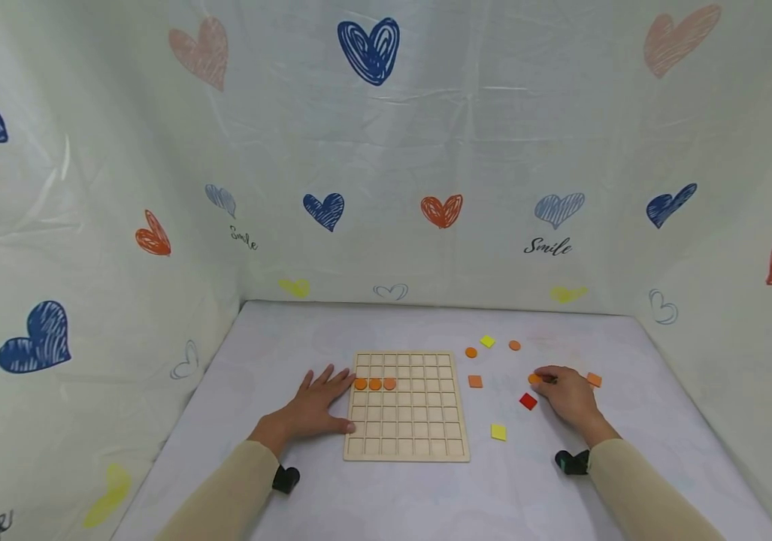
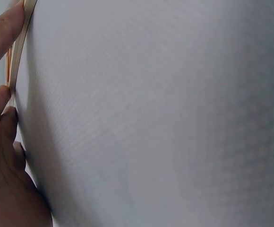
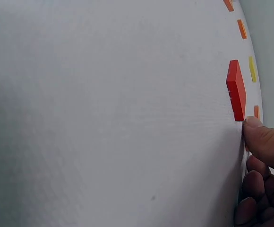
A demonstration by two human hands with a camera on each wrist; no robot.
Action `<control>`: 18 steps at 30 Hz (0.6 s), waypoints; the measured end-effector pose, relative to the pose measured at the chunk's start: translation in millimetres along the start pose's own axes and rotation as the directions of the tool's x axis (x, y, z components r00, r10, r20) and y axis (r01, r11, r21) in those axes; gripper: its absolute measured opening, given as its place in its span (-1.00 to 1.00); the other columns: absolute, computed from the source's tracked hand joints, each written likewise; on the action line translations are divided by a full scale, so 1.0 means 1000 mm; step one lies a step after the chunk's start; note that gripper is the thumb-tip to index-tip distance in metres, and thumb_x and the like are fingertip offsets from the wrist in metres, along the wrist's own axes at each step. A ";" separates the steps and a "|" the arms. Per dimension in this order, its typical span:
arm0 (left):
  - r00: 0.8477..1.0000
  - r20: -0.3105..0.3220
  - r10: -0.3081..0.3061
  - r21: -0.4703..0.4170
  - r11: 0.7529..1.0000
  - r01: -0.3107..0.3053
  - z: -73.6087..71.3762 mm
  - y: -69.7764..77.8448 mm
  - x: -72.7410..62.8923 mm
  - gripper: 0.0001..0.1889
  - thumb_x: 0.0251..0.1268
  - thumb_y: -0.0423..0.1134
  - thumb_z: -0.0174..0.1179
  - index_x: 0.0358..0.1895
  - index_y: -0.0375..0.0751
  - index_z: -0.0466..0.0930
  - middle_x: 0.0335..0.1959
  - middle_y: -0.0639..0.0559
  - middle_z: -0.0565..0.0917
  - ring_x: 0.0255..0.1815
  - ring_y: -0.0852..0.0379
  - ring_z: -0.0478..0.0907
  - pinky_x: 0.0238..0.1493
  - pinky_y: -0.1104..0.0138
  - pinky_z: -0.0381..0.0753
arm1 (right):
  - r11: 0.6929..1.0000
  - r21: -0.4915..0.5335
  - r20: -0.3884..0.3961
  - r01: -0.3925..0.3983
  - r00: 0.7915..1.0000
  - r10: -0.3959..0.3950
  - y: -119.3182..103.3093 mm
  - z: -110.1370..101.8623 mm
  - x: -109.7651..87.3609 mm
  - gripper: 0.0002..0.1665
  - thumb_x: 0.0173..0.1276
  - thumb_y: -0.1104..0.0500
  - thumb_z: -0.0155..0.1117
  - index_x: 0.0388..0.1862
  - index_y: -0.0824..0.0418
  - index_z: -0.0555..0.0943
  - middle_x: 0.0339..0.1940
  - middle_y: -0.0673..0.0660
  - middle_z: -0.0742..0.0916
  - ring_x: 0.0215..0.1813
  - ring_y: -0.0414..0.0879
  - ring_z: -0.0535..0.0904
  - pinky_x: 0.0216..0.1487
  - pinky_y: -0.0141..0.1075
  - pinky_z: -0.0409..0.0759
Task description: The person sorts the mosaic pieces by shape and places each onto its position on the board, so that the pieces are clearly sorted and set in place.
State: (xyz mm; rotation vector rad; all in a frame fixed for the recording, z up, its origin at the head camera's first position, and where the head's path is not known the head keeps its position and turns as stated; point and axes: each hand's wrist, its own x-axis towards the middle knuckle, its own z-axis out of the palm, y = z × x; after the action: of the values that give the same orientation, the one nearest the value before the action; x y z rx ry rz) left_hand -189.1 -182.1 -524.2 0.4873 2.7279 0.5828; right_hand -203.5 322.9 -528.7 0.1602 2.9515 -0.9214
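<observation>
A wooden grid board [image 1: 407, 454] lies flat on the table, with orange discs [image 1: 375, 385] side by side in the left cells of its second row. My left hand [image 1: 311, 409] has its fingers spread, its fingertips and thumb touching the board's left edge. To the right of the board, my right hand [image 1: 570, 396] pinches an orange disc [image 1: 534, 379] at table level, the disc partly covered by the fingertips. Close below those fingers lies a red square tile [image 1: 528, 401], standing out large in the right wrist view beside the thumb [image 3: 264, 142].
Loose pieces lie right of the board: a yellow tile [image 1: 498, 432], another yellow tile [image 1: 488, 341], an orange tile [image 1: 476, 382], an orange disc [image 1: 470, 352] and a paler disc [image 1: 515, 346]. Another orange tile [image 1: 594, 379] sits behind the right hand. Heart-printed cloth [image 1: 386, 150] surrounds the table.
</observation>
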 end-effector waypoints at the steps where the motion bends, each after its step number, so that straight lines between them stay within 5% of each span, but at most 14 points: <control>1: 1.000 0.001 0.000 0.000 1.000 0.000 0.000 0.000 0.000 0.09 0.16 0.35 0.44 0.69 -0.01 0.19 0.73 0.01 0.17 0.79 -0.18 -0.17 0.73 -0.21 -0.36 | 1.000 0.002 0.002 -0.008 1.000 0.008 0.000 0.000 0.000 -0.56 0.45 0.19 0.37 0.22 0.38 0.68 0.06 0.36 0.74 0.09 0.25 0.62 0.20 0.20 0.63; 18: 1.000 0.004 0.002 -0.004 1.000 -0.002 -0.002 0.001 -0.001 0.09 0.16 0.33 0.44 0.69 -0.04 0.19 0.73 -0.01 0.17 0.79 -0.19 -0.17 0.73 -0.21 -0.36 | 0.997 0.080 -0.018 0.016 1.000 -0.015 -0.002 0.002 -0.002 -0.55 0.52 0.08 0.34 0.27 0.27 0.64 0.11 0.35 0.73 0.08 0.20 0.61 0.17 0.13 0.67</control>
State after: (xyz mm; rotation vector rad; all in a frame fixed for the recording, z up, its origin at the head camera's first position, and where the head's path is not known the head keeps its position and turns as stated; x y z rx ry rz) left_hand -188.4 -182.4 -521.6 0.4902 2.7216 0.5876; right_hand -201.5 320.5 -529.1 0.1495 2.9375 -1.0464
